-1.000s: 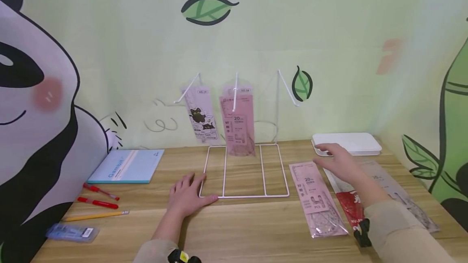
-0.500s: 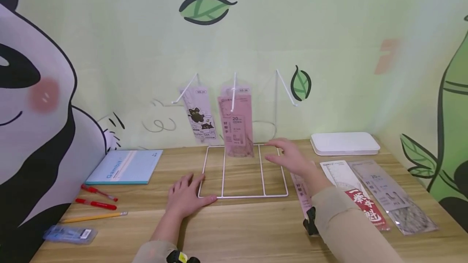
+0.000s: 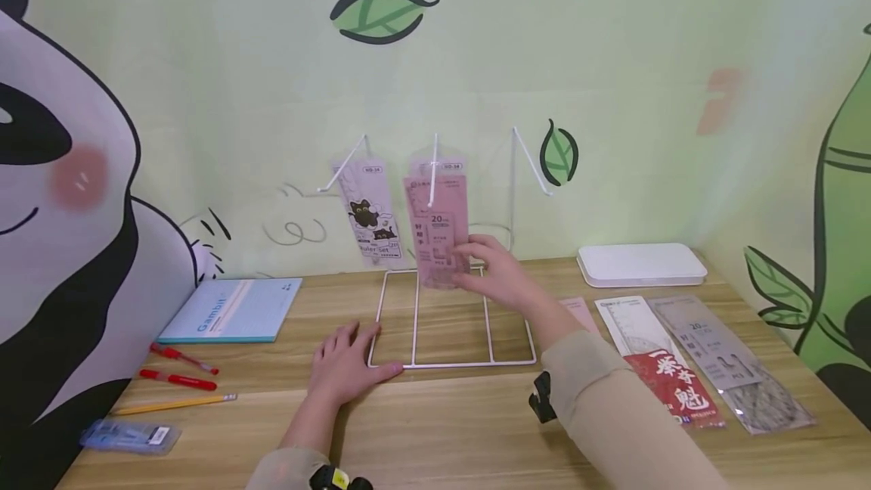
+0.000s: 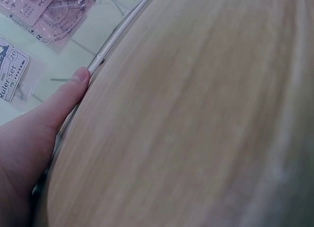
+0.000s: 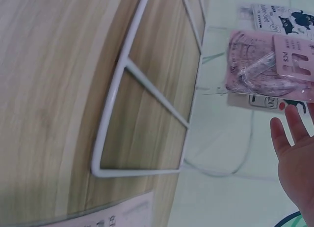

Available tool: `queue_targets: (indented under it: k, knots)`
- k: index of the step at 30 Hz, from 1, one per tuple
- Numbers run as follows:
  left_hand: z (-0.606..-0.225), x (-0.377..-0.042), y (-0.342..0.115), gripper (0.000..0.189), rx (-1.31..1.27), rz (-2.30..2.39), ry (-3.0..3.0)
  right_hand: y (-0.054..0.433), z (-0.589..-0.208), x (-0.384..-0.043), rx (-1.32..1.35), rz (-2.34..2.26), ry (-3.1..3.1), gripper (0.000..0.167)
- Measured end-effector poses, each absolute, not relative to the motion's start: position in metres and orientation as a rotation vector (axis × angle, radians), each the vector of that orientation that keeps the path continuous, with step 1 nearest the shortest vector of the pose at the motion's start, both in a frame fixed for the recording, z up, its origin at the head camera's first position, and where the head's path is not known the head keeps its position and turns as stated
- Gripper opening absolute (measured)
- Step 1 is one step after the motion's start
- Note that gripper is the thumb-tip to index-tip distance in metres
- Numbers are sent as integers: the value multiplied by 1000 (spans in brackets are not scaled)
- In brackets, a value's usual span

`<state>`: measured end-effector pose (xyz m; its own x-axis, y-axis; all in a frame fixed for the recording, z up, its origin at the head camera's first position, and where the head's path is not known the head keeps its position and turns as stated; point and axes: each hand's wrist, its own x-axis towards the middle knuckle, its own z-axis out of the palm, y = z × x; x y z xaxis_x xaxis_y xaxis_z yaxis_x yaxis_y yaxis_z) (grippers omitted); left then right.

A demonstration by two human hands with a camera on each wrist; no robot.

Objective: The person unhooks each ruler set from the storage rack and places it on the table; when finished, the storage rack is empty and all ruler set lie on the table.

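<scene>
My left hand (image 3: 350, 369) rests on the table at the front left corner of a white wire display rack (image 3: 452, 364), its thumb on the frame in the left wrist view. A pink ruler set packet (image 3: 435, 229) hangs from the rack's middle hook, in front of a paler packet. My right hand (image 3: 500, 274) is at the pink packet's lower right edge; its visible fingers (image 5: 280, 138) look extended in the right wrist view, and contact is hard to tell. A cat-print ruler set packet (image 3: 373, 218) hangs on the left hook. The right hook (image 3: 533, 161) holds nothing.
Right of the rack lie a pink packet (image 3: 580, 314), partly behind the right arm, a white-and-red packet (image 3: 670, 380) and a grey one (image 3: 731, 361). Behind them is a white case (image 3: 642, 265). Leftward are a blue notebook (image 3: 231, 310), red pens (image 3: 178, 379), a pencil (image 3: 173, 404) and blue box (image 3: 129, 436).
My right hand has moved left from above the packets on the table, across the rack's right side, to the hanging pink packet. My left hand has stayed on the rack's corner.
</scene>
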<state>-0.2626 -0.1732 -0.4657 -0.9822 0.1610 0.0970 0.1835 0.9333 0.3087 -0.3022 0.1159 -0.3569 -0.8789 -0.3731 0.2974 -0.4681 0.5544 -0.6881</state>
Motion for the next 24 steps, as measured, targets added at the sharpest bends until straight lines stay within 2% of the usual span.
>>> queue_targets:
  k: [7,24]
  knots:
    - [-465,-263,-173,92,-275,-494,-3016,113,-354,-302,666,1341,-2636,57]
    - [-468,-263,-175,92,-267,-485,-3022,150,-340,-290,437,1481,-2379,43]
